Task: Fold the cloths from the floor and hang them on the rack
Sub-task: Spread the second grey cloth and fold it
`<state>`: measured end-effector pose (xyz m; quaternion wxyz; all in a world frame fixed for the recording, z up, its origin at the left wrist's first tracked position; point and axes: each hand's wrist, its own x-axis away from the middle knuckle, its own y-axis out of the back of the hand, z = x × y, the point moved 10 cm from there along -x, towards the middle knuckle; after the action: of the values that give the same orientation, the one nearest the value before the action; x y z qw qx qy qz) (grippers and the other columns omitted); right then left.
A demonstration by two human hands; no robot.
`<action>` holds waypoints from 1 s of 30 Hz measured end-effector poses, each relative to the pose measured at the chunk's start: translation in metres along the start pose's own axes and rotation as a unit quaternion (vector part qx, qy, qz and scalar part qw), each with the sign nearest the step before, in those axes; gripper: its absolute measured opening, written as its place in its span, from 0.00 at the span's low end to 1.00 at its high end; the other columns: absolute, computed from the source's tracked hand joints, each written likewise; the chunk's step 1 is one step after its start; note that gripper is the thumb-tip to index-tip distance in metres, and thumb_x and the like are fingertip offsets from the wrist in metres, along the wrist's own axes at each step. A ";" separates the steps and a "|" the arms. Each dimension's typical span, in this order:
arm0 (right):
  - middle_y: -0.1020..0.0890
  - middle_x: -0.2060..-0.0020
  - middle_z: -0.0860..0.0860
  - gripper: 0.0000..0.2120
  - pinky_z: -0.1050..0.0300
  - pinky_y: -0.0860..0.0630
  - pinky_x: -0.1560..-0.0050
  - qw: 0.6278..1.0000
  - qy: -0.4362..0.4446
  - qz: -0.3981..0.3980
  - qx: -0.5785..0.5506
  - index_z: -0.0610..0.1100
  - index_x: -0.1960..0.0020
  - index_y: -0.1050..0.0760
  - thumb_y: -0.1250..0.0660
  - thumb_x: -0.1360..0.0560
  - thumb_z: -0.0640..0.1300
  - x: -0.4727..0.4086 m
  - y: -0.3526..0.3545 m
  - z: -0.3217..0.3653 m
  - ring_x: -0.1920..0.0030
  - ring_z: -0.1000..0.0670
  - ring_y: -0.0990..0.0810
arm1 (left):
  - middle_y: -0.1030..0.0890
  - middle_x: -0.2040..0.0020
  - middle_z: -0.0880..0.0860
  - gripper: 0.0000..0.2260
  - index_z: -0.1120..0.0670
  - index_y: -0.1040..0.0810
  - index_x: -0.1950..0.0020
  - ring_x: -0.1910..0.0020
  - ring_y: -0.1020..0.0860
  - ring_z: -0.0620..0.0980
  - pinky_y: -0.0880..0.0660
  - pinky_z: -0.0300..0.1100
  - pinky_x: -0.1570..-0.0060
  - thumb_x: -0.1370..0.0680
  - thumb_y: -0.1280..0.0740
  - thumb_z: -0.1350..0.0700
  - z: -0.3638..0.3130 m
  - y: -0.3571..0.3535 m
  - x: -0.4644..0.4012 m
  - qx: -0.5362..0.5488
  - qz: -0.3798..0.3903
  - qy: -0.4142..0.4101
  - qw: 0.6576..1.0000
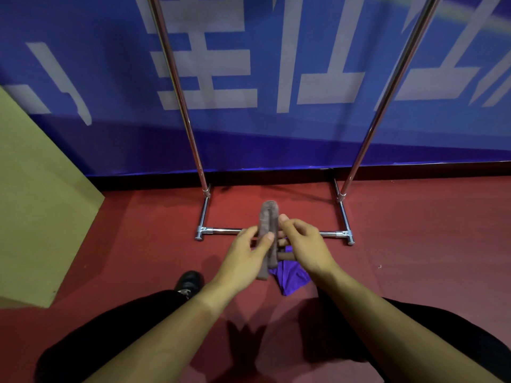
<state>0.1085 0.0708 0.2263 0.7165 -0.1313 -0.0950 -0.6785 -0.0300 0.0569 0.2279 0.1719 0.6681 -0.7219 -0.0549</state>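
2 cloths in sight here: 1 brown cloth (267,233) up in the hands, folded into a long narrow strip, and 1 purple cloth (290,277) lying crumpled on the red floor (138,244) just beneath them. 1 chrome rack (276,231), 2 uprights climbing out of frame, 1 low crossbar running behind the hands, 2 side feet on the floor.

2 hands on the job. The left hand (243,261) has the brown strip pinched, thumb (266,239) pressed on its near face and the other fingers curled round behind it. The right hand (304,244) comes in from the other side, fingers bent and narrow, its fingertips (283,218) touching the strip's right edge; a short fold of brown pokes out under that palm. The strip stands nearly upright, held above the floor in front of the crossbar.

Behind it all, 1 blue banner (249,64) with large white characters, 1 tan board (36,203) leaning at left, and 1 black shoe (189,281) by the left forearm.
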 end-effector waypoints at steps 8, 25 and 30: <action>0.16 0.56 0.48 0.13 0.47 0.19 0.56 0.998 0.026 0.021 0.048 0.46 0.43 0.21 0.32 0.20 0.54 0.000 -0.005 -0.001 0.58 0.52 0.19 | 0.16 0.47 0.55 0.14 0.49 0.18 0.47 0.48 0.17 0.50 0.22 0.55 0.42 0.20 0.36 0.41 0.000 0.010 0.002 -0.001 0.001 0.009 1.000; 0.17 0.68 0.51 0.08 0.47 0.22 0.60 0.907 0.264 -0.170 0.280 0.51 0.48 0.19 0.35 0.22 0.50 0.036 0.043 0.128 0.65 0.49 0.19 | 0.14 0.46 0.49 0.17 0.46 0.22 0.32 0.47 0.18 0.51 0.23 0.48 0.48 0.19 0.37 0.58 -0.125 0.035 0.010 -0.147 -0.172 -0.165 0.960; 0.14 0.63 0.50 0.10 0.48 0.21 0.58 0.855 0.342 -0.234 0.310 0.51 0.44 0.17 0.35 0.21 0.48 0.064 0.070 0.236 0.60 0.44 0.16 | 0.15 0.42 0.56 0.18 0.49 0.25 0.27 0.42 0.19 0.61 0.23 0.53 0.47 0.17 0.38 0.55 -0.228 0.048 0.010 -0.197 -0.236 -0.222 0.925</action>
<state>0.1922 0.0881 0.4655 0.5275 0.3644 -0.0774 -0.7635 -0.0025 0.0867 0.4573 0.1174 0.7426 -0.5375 -0.3819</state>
